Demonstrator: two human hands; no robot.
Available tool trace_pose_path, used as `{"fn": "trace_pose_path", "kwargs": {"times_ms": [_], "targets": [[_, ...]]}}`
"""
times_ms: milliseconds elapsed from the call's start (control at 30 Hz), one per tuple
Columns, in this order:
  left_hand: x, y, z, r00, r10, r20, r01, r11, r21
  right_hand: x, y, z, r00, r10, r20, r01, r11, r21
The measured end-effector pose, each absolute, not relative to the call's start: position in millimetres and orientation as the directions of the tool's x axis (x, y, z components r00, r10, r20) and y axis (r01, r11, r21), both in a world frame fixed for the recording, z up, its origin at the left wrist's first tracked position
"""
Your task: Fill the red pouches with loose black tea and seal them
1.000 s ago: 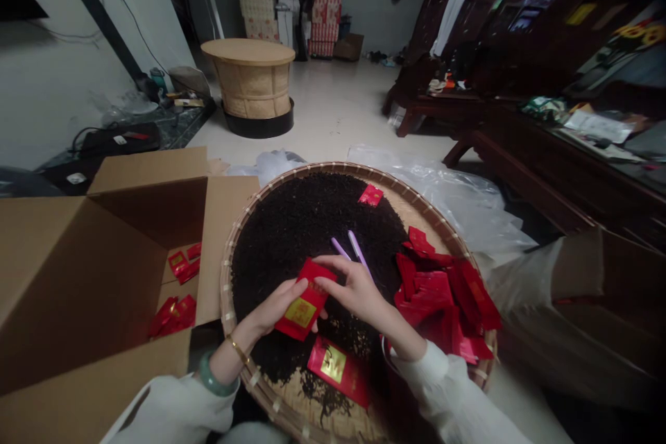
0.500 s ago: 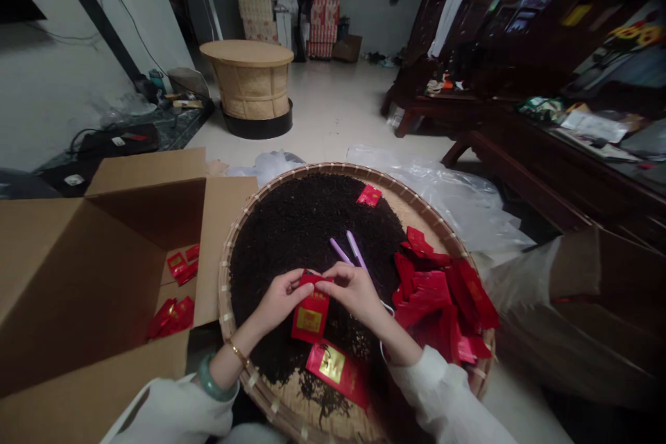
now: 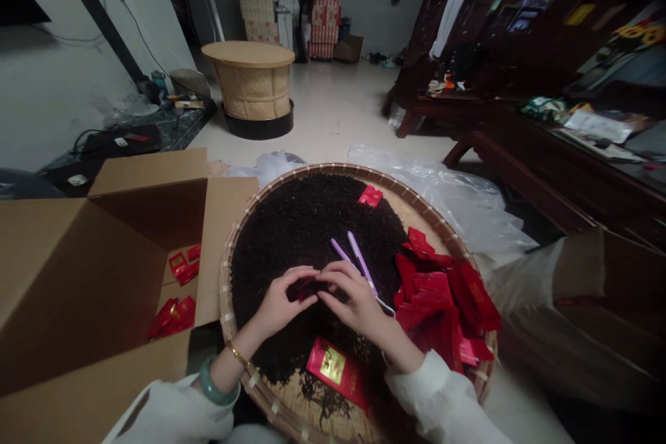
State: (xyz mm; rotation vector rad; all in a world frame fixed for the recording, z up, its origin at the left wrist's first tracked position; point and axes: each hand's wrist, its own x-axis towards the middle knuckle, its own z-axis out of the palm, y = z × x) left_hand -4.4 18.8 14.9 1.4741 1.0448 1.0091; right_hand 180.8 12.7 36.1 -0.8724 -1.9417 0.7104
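Observation:
Over a heap of dark, dry tea-like leaves (image 3: 296,222), my left hand (image 3: 275,305) and my right hand (image 3: 356,297) meet at the fingertips. Their fingers are curled around a red packet (image 3: 300,295), of which only a dark red sliver shows; the rest is hidden. The leaves lie in a round woven bamboo tray (image 3: 225,284). Just beyond my right hand rests a purple two-armed tool (image 3: 361,260) with a white cord, like a small hair straightener. A red packet with a gold label (image 3: 336,369) lies below my hands.
Red packets (image 3: 429,291) are piled at the tray's right, and a single one (image 3: 370,195) lies at its far side. An open cardboard box (image 3: 232,215) with several red packets stands left. Clear plastic sheeting (image 3: 447,187) and a dark wooden bench (image 3: 499,173) are beyond the right.
The red packet, held upright with its gold label showing, has been tipped up between my hands and is now mostly hidden. My fingers have curled and the thumbs have moved lower.

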Motion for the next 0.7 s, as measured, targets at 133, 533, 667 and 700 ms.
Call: {"fn": "trace_pose_path", "kwargs": {"times_ms": [133, 533, 667, 700], "targets": [[-4.0, 18.0, 14.1, 0.306, 0.95, 0.061, 0.152, -0.112, 0.982, 183.2, 11.3, 35.1, -0.399, 0.759, 0.514, 0.338, 0.643, -0.687], [-1.8, 19.0, 1.6, 0.39, 0.899, 0.2, 0.197, -0.294, 0.935, 196.9, 11.9, 53.6, -0.497, 0.751, 0.435, 0.47, 0.654, -0.592], [-1.9, 18.6, 9.1, 0.343, 0.93, 0.132, 0.206, -0.211, 0.956, 208.9, 12.2, 62.7, -0.496, 0.806, 0.325, 0.544, 0.579, -0.607], [-1.9, 18.5, 11.1, 0.322, 0.941, 0.103, 0.2, -0.174, 0.964, 210.7, 12.0, 63.9, -0.487, 0.823, 0.292, 0.575, 0.554, -0.601]]}}
